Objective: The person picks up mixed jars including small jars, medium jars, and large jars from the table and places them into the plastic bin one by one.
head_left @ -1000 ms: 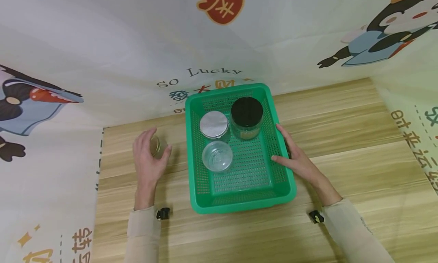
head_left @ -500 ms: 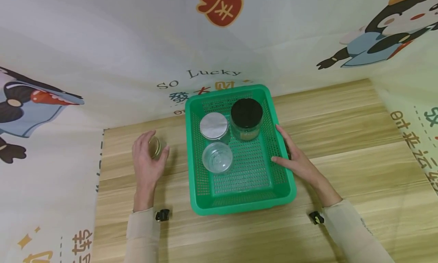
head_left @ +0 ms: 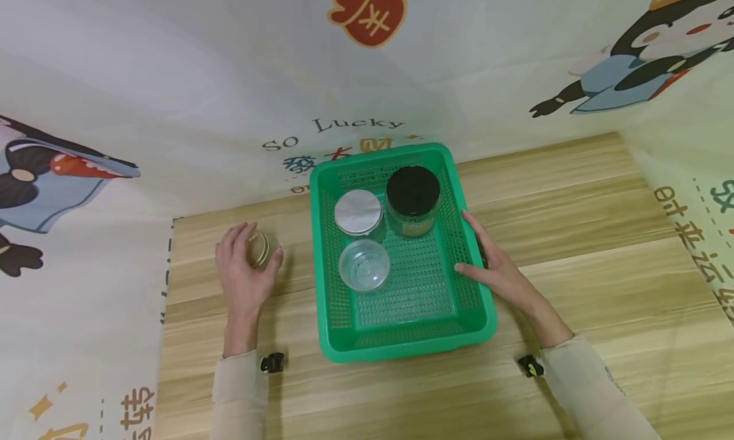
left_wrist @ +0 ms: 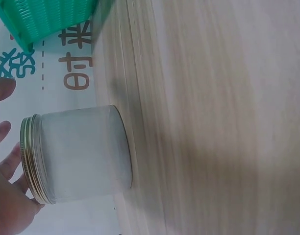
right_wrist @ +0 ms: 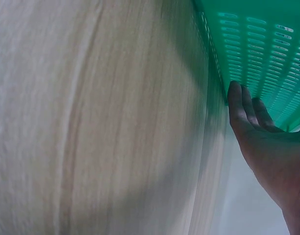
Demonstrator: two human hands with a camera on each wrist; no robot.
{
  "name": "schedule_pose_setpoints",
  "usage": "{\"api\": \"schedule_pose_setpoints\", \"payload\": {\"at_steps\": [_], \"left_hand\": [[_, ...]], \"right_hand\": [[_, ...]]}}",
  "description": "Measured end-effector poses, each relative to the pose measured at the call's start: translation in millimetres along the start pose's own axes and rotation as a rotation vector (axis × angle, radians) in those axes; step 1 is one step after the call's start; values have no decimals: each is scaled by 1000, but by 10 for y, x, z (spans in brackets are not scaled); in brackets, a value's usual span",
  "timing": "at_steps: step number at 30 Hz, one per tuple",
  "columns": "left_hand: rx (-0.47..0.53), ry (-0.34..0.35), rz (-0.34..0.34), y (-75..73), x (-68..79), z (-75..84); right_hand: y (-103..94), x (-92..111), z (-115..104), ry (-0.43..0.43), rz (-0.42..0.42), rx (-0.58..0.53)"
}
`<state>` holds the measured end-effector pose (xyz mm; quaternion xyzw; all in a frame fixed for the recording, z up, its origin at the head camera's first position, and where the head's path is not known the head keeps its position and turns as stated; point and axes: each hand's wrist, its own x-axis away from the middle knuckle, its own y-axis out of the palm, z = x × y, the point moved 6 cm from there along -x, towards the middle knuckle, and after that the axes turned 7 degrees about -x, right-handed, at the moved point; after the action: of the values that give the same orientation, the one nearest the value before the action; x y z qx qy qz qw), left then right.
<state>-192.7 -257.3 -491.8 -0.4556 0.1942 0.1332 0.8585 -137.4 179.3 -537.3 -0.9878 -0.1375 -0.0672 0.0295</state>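
Note:
A clear jar [left_wrist: 84, 154] with a gold lid [head_left: 258, 249] stands upright on the table to the left of the green plastic basket [head_left: 490, 312]. My left hand [head_left: 245, 274] is spread about the jar's lid. In the left wrist view the thumb is apart from the lid and the fingers lie just behind it. My right hand [head_left: 504, 274] holds the basket's right side, its thumb over the rim and its fingers [right_wrist: 245, 105] against the outer wall. Inside the basket are a jar with a silver lid [head_left: 359, 211], a jar with a black lid [head_left: 413, 190] and a clear round tub [head_left: 364, 265].
The wood-grain table [head_left: 573, 223] meets a printed cloth backdrop [head_left: 218, 121] at the back and both sides. The basket's far edge is close to the back cloth. Small black devices [head_left: 272, 362] sit by both wrists.
My left hand has shifted slightly left and widened about the jar, showing more of the gold lid. The right hand and basket stay in place.

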Motion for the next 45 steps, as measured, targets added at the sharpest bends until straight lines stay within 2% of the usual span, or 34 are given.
{"api": "schedule_pose_setpoints", "payload": {"at_steps": [12, 37, 45], "left_hand": [[20, -77, -7, 11, 13, -111], [5, -61, 8, 22, 26, -214], [8, -103, -6, 34, 13, -248]], "right_hand": [[-11, 0, 20, -7, 0, 17], [-11, 5, 29, 13, -6, -1], [-14, 7, 15, 13, -10, 10]]}}
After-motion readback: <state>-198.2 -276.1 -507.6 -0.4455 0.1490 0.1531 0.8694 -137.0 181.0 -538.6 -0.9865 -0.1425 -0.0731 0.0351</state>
